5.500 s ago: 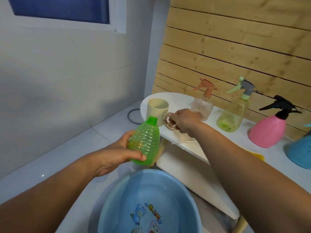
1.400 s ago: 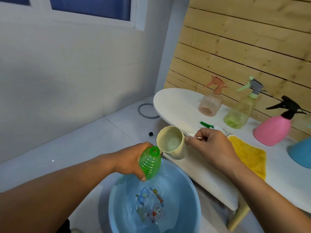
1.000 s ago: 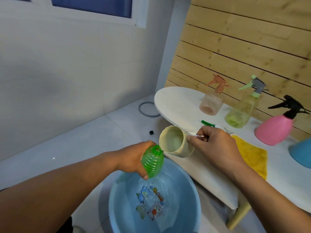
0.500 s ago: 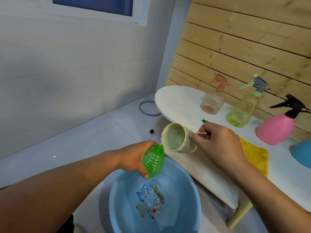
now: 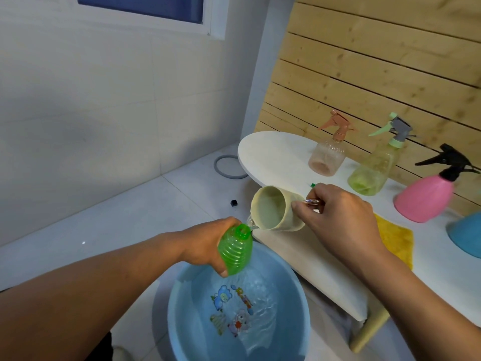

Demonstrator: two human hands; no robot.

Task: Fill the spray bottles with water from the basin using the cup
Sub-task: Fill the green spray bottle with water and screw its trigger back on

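Setting: a tiled floor (image 5: 130, 212) and pale wall, with a slatted wooden panel (image 5: 377, 74) behind a white worktop (image 5: 276, 155).
Basin: a blue basin (image 5: 182, 316) stands on the floor just in front of the worktop; it holds rippling water over cartoon decals on its bottom.
Green bottle: a ribbed green spray bottle (image 5: 235, 252), with no spray head on its neck, is tilted above the basin, its open neck towards the cup.
Left hand: the left hand (image 5: 208, 246) is wrapped around the green bottle's body from behind.
Cup: a cream cup (image 5: 276, 212) is tipped almost on its side above the worktop's edge; a thin stream of water runs from its lip at the bottle's neck.
Right hand: the right hand (image 5: 335, 217) grips the cup by its metallic handle.
Worktop items: a peach-headed clear bottle (image 5: 328, 155), a green-tinted bottle (image 5: 372, 168), a pink bottle with a black head (image 5: 426, 201), a blue vessel (image 5: 466, 235) cut by the frame, and a yellow cloth (image 5: 395, 241).
Floor items: a grey ring (image 5: 229, 166) and a small black object (image 5: 234, 202).
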